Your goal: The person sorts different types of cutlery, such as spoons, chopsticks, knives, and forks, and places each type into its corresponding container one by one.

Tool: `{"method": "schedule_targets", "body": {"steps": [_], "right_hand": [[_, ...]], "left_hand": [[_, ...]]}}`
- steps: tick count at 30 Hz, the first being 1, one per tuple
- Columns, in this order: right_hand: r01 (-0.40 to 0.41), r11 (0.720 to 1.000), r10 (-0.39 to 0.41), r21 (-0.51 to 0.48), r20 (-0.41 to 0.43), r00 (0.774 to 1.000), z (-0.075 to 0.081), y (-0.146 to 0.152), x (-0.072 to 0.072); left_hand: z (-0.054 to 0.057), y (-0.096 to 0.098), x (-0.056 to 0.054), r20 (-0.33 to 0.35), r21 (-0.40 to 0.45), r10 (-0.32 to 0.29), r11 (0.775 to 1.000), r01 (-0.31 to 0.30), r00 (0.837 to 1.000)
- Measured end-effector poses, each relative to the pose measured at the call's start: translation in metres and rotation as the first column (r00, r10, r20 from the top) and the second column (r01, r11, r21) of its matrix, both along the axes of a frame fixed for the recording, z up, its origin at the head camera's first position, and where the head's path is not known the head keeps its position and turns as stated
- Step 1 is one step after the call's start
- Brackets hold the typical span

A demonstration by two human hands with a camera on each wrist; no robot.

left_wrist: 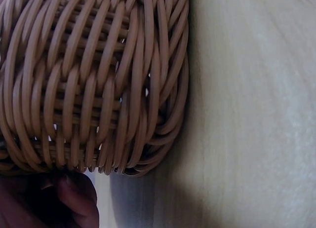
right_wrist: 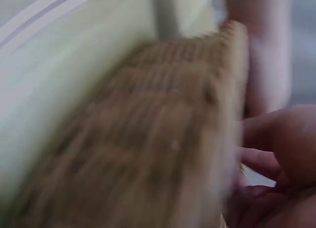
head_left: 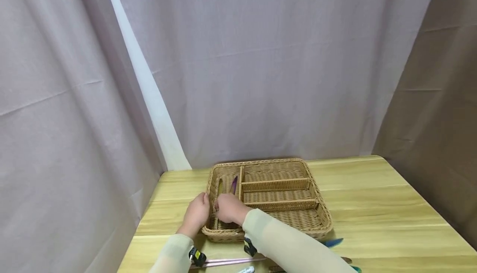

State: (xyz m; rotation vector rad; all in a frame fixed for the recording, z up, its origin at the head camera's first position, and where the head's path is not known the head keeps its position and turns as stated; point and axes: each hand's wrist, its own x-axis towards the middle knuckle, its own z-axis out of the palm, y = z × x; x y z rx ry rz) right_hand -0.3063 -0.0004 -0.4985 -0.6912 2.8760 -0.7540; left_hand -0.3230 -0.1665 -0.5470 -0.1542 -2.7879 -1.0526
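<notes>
A wicker basket (head_left: 261, 234) with dividers stands on the table. My left hand (head_left: 198, 214) grips its left rim; in the left wrist view, curled fingers (left_wrist: 79, 198) show beside the woven wall (left_wrist: 94, 85). My right hand (head_left: 229, 209) reaches into the long left compartment, fingers curled around a gold-coloured knife (head_left: 220, 185) whose blade points to the back. The middle of that knife is hidden by the hand. To its right, a purple knife blade (head_left: 234, 185) lies along the divider. The right wrist view is blurred and shows the curled fingers (right_wrist: 296, 144) beyond the basket wall (right_wrist: 148, 119).
Three crosswise compartments fill the basket's right side. Along the table's front lie lilac sticks (head_left: 223, 262), a white object (head_left: 246, 269), a blue blade (head_left: 333, 243) and a green piece (head_left: 356, 269), partly covered by the right sleeve (head_left: 290, 240). Grey curtains (head_left: 268, 78) hang behind the table.
</notes>
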Motion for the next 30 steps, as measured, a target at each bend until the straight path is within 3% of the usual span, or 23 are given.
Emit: {"method": "schedule_targets", "body": {"steps": [3,6,11,15,19,23,26,30], "right_hand": [[0.011,0.987,-0.013,-0.16,-0.011,1.0,0.014,0.022,-0.002],[0.025,0.954,-0.018,-0.298,0.027,0.999,0.031,0.054,0.0],[0.049,0.908,-0.025,-0.415,0.063,0.998,0.054,0.115,0.01],[0.122,0.872,-0.071,-0.474,0.123,0.99,0.063,0.159,0.024],[0.18,0.844,-0.108,-0.504,0.169,0.98,0.063,0.192,0.041],[0.195,0.822,-0.093,-0.535,0.211,0.973,0.058,0.212,0.059],[0.189,0.828,-0.078,-0.528,0.225,0.971,0.053,0.224,0.072],[0.16,0.861,-0.067,-0.482,0.204,0.977,0.043,0.233,0.09]], "left_hand": [[-0.001,0.004,0.001,0.005,0.008,-0.001,1.0,0.001,1.0],[-0.001,0.005,0.001,0.019,0.004,-0.006,1.0,0.006,1.0],[0.001,0.004,-0.002,-0.001,-0.018,-0.001,1.0,0.001,1.0],[0.006,0.002,-0.005,-0.004,-0.012,0.005,1.0,-0.005,1.0],[0.009,0.001,-0.006,0.007,-0.005,0.012,1.0,-0.012,1.0],[0.009,0.001,-0.005,0.011,-0.001,0.02,1.0,-0.02,1.0],[0.007,0.001,-0.003,0.015,0.003,0.017,1.0,-0.017,1.0],[0.003,0.002,0.0,0.024,0.009,0.011,1.0,-0.011,1.0]]}}
